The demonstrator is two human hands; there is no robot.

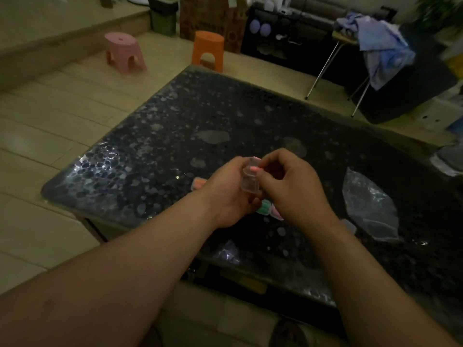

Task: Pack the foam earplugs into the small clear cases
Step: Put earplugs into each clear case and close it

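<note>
Head view: two bare forearms reach in from the near edge and meet in mid-frame; the light is dim
Table [225, 108]: dark glossy top mottled with pale spots; pale floor around it
Chair [322, 71]: past the far right corner; thin metal legs; blue and lilac clothes [380, 46] heaped on it
Plastic bag [370, 204]: clear, crumpled, lying flat on the right part of the table
Stools: pink stool [124, 51] and orange stool [208, 50] on the floor beyond the far edge, apart from each other
Left hand [225, 194]: raised above the table; fingers curled round the small clear case [249, 182] from the left and below
Right hand [290, 189]: just beside the left hand, touching the case; thumb and forefinger closed in a pinch on the pink earplug [253, 169]; other fingers loosely bent
Small clear case: between the two hands; open, lid raised at the far end; lower part bare and see-through
Pink earplug: lying across the case's mouth, one end in the right hand's pinch; how far it sits inside I cannot tell
Orange-filled case [198, 183]: on the table just left of the left hand, partly hidden by it
Green and pink pieces [269, 211]: on the table beneath the hands, touching each other; cases or loose plugs, too blurred to tell
Spare case [349, 225]: clear, on the table just beside the right wrist, near the bag's lower end
</note>
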